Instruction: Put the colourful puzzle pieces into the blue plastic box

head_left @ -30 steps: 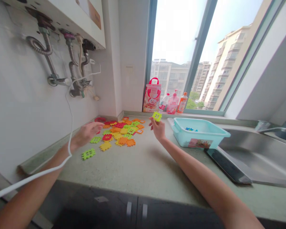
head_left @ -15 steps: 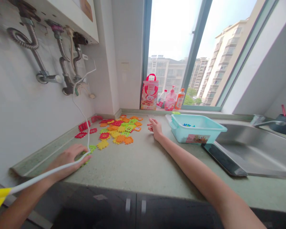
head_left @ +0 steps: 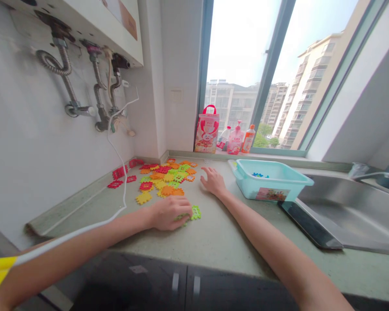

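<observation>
My left hand is low over the counter, its fingers curled over light green interlocking toy tiles. Part of the green tiles sticks out past my fingertips; the rest is hidden under the hand. My right hand rests on the counter just right of the tile pile, fingers loosely bent and apart, holding nothing visible. Beside both hands spreads a pile of yellow tiles, orange tiles and more green ones. Several red tiles lie toward the wall, a few leaning against the backsplash.
A light blue plastic basin with blue pieces inside stands right of my right arm. A black phone lies by the sink. A white cable crosses over my left forearm. Bottles and a pink bag line the windowsill.
My left hand has moved right from the counter's left side to the front of the pile, bringing the green tiles along. My right hand's fingers have spread slightly. The view has shifted a little.
</observation>
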Tool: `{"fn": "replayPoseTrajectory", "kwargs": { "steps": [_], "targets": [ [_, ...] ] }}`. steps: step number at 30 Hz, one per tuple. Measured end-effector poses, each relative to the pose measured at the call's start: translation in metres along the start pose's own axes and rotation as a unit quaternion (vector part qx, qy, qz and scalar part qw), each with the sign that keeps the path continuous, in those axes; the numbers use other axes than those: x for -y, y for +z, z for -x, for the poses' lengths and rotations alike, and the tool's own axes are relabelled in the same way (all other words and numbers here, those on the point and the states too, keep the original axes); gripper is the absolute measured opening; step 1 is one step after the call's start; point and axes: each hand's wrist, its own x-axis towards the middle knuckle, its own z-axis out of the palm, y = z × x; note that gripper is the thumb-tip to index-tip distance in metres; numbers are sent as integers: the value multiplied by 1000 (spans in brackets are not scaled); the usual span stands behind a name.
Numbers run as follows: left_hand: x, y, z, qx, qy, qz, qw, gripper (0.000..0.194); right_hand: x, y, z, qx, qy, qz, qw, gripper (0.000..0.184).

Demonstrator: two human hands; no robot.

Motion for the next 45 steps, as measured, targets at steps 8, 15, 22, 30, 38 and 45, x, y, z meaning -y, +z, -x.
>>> {"fn": "replayPoseTrajectory", "kwargs": {
  "steps": [8,15,22,30,38,45],
  "targets": [
    [40,40,-81,-46,-92,-79,991,20,-45,-12,-30,-52,52,386,920,73],
    [64,37,-59,-65,-258,-58,962,73,-82,-25,-78,-146,188,324,916,73],
    [100,25,-34,46,-384,-8,922,93,-110,-31,-108,-204,254,286,901,71],
    [109,17,-30,31,-407,-119,905,56,-115,-37,-107,-180,197,328,906,39],
    [104,11,-30,44,-405,-205,890,46,-76,-38,-83,-18,75,350,934,29],
    [115,-30,-20,21,-376,-207,903,51,-35,-33,-5,92,-48,312,944,35]
  ]
}}
